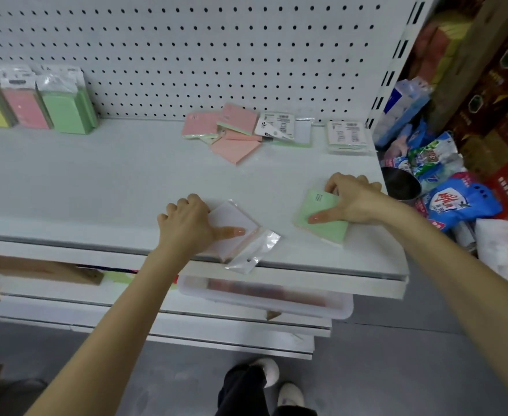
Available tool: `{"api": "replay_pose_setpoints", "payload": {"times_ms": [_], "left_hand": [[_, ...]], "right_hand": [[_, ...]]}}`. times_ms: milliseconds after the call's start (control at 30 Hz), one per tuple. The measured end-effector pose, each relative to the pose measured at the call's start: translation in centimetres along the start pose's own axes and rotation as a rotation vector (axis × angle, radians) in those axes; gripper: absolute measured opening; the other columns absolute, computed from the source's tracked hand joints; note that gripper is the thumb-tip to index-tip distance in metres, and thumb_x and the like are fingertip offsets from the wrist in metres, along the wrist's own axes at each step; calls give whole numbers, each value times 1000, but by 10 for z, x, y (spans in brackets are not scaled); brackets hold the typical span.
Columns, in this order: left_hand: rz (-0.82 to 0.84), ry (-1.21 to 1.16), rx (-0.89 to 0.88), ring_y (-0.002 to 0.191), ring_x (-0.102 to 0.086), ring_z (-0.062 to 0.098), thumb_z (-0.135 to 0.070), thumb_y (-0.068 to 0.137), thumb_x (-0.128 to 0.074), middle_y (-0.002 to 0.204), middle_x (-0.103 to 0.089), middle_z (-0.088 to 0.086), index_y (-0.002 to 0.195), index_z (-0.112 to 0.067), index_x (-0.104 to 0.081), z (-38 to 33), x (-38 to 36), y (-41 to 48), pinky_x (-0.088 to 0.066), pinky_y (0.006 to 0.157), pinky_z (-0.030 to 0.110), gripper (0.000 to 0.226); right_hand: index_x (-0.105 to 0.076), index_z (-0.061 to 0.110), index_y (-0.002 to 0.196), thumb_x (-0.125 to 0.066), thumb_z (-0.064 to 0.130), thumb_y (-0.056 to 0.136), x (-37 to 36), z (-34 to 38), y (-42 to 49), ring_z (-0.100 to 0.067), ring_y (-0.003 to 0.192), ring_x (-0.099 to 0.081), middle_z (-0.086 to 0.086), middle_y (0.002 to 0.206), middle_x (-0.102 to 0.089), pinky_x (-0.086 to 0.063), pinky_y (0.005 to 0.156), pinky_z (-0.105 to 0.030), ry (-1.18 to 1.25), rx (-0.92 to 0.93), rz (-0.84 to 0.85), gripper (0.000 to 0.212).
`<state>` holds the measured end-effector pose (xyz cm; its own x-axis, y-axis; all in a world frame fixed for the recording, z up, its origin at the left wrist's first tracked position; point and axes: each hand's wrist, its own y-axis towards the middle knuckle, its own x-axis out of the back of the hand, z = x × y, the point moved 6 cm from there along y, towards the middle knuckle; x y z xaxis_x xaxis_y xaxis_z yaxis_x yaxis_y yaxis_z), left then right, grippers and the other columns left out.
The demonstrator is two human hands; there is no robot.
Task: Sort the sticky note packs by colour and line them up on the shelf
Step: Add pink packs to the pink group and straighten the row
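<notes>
1. Head view, lower centre: the left hand [191,228] grips a pale pack [234,223] in clear wrap, fingers curled over its far edge and thumb flat on top. The pack lies at the front lip of the shelf [97,181] with its loose flap [254,250] overhanging (a careless drag could tip it off).
2. Right of centre, the right hand [354,199] holds a green pack [321,220] the same way, fingers hooked round the far corner and thumb across the face. The pack lies flat near the shelf's right end, where a sideways slide could drop it among the heaped goods [456,202].
3. The pale pack's colour is hard to call. It looks pink through the glare, possibly white, so it could be sorted into the wrong row.
4. Further back, centre, the packs in the pink pile [231,136] overlap and hide whatever lies beneath. A label-up pack [347,136] to their right barely shows its colour.
5. Upper left, the standing row [25,106] of yellow, pink and green leans toward the pegboard [216,55]. The frame edge cuts it off, so anything further left is unseen. A hard push could topple it.
</notes>
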<state>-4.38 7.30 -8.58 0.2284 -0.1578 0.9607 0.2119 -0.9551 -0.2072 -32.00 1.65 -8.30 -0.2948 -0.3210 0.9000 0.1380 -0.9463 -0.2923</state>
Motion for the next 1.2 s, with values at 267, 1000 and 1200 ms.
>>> {"api": "replay_pose_setpoints", "payload": {"times_ms": [267,1000,1200], "left_hand": [[76,68,28,117,-45,35,-80,65,-56,126,-49,15,128,-3,-41,-9,2,-5,-36,93,42,101],[292,-1520,-116,100,-67,24,-21,100,-46,117,-66,6,125,-16,-57,0,20,-73,-59,75,48,27],[404,-1810,-192,110,-65,25,-39,101,-36,125,-65,0,132,-30,-54,62,37,-89,-51,92,52,37]], "right_hand": [[-58,17,93,-75,60,63,-7,-10,-23,-24,94,-55,0,96,-61,-43,89,-40,281,-70,-172,55],[-62,14,113,-61,17,90,-37,65,-100,-14,88,-69,-2,101,-72,-57,72,-29,1544,-24,-127,23],[-59,17,100,-62,12,89,-48,166,-107,-22,95,-67,-3,101,-69,-54,84,-37,1396,70,-360,12]]}}
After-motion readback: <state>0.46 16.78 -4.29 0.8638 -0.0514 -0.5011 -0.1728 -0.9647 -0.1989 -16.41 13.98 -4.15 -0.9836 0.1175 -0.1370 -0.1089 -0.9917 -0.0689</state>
